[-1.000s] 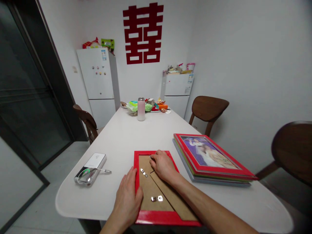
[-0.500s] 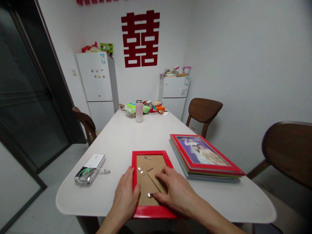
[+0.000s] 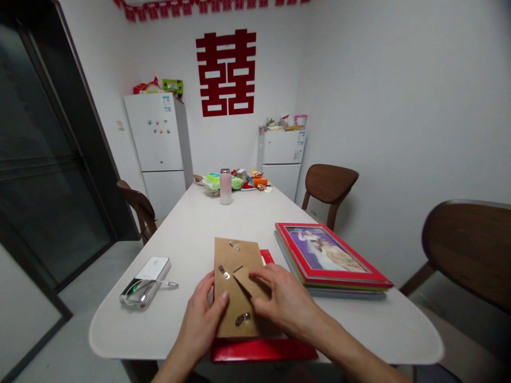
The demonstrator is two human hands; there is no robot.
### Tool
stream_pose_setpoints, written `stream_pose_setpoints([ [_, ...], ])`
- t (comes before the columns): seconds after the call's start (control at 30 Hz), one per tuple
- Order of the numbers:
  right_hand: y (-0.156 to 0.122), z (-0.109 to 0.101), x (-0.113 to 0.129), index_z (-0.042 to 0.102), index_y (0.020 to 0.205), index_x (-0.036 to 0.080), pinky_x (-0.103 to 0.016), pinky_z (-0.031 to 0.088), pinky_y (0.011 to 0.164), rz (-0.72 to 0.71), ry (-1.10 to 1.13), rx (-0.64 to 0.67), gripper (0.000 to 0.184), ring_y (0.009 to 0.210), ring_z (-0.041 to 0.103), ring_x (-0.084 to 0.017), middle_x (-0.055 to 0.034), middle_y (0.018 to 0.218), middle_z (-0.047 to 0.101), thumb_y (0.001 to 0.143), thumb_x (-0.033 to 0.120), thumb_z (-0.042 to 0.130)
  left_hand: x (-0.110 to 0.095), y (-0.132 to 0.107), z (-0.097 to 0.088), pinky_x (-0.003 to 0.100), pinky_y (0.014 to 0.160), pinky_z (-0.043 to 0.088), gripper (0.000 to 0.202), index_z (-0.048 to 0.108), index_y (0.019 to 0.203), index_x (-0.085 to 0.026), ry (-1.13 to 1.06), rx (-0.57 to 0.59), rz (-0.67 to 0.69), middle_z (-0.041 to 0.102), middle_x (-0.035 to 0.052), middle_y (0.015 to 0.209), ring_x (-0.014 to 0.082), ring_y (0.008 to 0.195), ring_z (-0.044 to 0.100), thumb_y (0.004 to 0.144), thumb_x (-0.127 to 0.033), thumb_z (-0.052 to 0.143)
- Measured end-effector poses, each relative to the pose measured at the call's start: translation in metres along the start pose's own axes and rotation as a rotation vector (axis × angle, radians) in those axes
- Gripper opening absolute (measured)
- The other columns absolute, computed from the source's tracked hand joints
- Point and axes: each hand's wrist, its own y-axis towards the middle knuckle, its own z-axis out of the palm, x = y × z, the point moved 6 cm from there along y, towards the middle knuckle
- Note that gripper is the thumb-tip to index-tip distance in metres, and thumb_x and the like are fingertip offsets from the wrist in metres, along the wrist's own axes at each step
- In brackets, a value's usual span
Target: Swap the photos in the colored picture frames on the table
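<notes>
A brown backing board (image 3: pixel 235 276) with small metal clips stands tilted up out of a red picture frame (image 3: pixel 261 350) that lies face down at the near table edge. My left hand (image 3: pixel 199 319) grips the board's left edge, thumb on its face. My right hand (image 3: pixel 285 300) holds the board's fold-out stand and right side, fingers pinched on it. Only the frame's near rail and a far corner show from under the board.
A stack of framed pictures (image 3: pixel 327 260), red one on top, lies right of the frame. A power bank with cable (image 3: pixel 146 281) sits to the left. A pink bottle (image 3: pixel 225 186) and snacks stand at the far end. Wooden chairs (image 3: pixel 471 250) surround the white table (image 3: pixel 191 234).
My right hand moved from the frame's far edge to its near part. Both hands then lifted the backing board up out of the red frame.
</notes>
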Motion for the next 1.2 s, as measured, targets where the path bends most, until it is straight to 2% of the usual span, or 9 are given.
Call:
stream_pose_setpoints([
  [0.1,-0.001,0.001,0.018,0.058,0.096,0.019,-0.027,0.039,0.072,-0.07,0.099,0.003,0.031,0.081,0.05,-0.017,-0.0057,0.087,0.055,0.066,0.025,0.053,-0.005,0.0,-0.013,0.035,0.076,0.045,0.038,0.047,0.104,-0.014,-0.364,0.025,-0.103,0.061,0.0087,0.101,0.0237,0.088,0.058,0.073,-0.034,0.049],
  [0.17,-0.002,0.003,0.017,0.056,0.1,0.018,-0.027,0.039,0.073,-0.076,0.126,-0.01,0.032,0.084,0.05,-0.017,-0.0068,0.092,0.055,0.071,0.03,0.049,-0.002,-0.001,-0.031,0.033,0.068,0.047,0.036,0.047,0.102,-0.016,-0.49,-0.004,-0.173,0.064,0.005,0.09,0.0216,0.076,0.062,0.07,-0.032,0.053],
  [0.3,-0.005,0.007,-0.022,0.053,0.104,0.012,-0.031,0.039,0.074,0.053,-0.034,-0.013,0.037,0.085,0.051,-0.02,-0.0117,0.094,0.055,0.075,0.031,0.042,0.019,-0.005,-0.071,0.029,0.054,0.047,0.035,0.049,0.097,-0.017,-0.488,-0.069,-0.285,0.066,0.001,0.073,0.0195,0.057,0.062,0.066,-0.029,0.059],
  [0.4,-0.009,0.011,-0.052,0.054,0.102,0.012,-0.032,0.039,0.073,0.158,-0.194,0.025,0.035,0.082,0.054,-0.022,-0.0124,0.091,0.055,0.075,0.03,0.04,0.034,-0.007,-0.088,0.026,0.052,0.046,0.029,0.052,0.09,-0.015,-0.409,-0.079,-0.324,0.066,0.0016,0.07,0.0185,0.057,0.062,0.065,-0.029,0.059],
  [0.57,-0.018,0.018,-0.073,0.05,0.107,0.013,-0.034,0.04,0.072,0.282,-0.315,0.101,0.04,0.084,0.056,-0.025,-0.0137,0.094,0.057,0.074,0.032,0.039,0.05,-0.004,-0.092,0.026,0.054,0.046,0.029,0.052,0.088,-0.014,-0.306,-0.096,-0.319,0.066,0.0041,0.075,0.0193,0.063,0.062,0.065,-0.031,0.056],
  [0.73,-0.019,0.023,-0.076,0.045,0.114,0.012,-0.033,0.04,0.074,0.289,-0.297,0.117,0.043,0.087,0.056,-0.025,-0.0144,0.098,0.058,0.074,0.029,0.037,0.06,-0.001,-0.104,0.031,0.068,0.046,0.05,0.045,0.104,-0.011,-0.158,-0.208,-0.288,0.064,0.0063,0.083,0.023,0.077,0.061,0.061,-0.032,0.056],
  [0.87,-0.017,0.024,-0.077,0.044,0.115,0.01,-0.034,0.04,0.075,0.277,-0.3,0.102,0.044,0.089,0.056,-0.026,-0.0159,0.1,0.058,0.073,0.024,0.037,0.05,-0.007,-0.111,0.037,0.082,0.04,0.055,0.042,0.111,-0.009,0.169,-0.217,-0.196,0.06,0.0109,0.099,0.0261,0.092,0.055,0.065,-0.037,0.05],
  [1.03,-0.015,0.02,-0.078,0.044,0.114,0.008,-0.035,0.04,0.075,0.265,-0.275,0.055,0.045,0.087,0.057,-0.026,-0.0161,0.099,0.059,0.071,0.021,0.036,0.037,-0.022,-0.1,0.039,0.092,0.033,0.053,0.038,0.118,-0.01,0.592,-0.206,-0.046,0.046,0.0123,0.12,0.0246,0.11,0.043,0.071,-0.036,0.041],
  [1.2,-0.018,0.009,-0.08,0.042,0.116,0.007,-0.032,0.04,0.078,0.296,-0.053,-0.057,0.052,0.088,0.057,-0.024,-0.0153,0.1,0.059,0.066,0.019,0.039,0.054,-0.025,-0.084,0.04,0.097,0.028,0.052,0.039,0.118,-0.007,0.723,-0.162,0.067,0.039,0.0144,0.127,0.0236,0.116,0.036,0.071,-0.031,0.041],
])
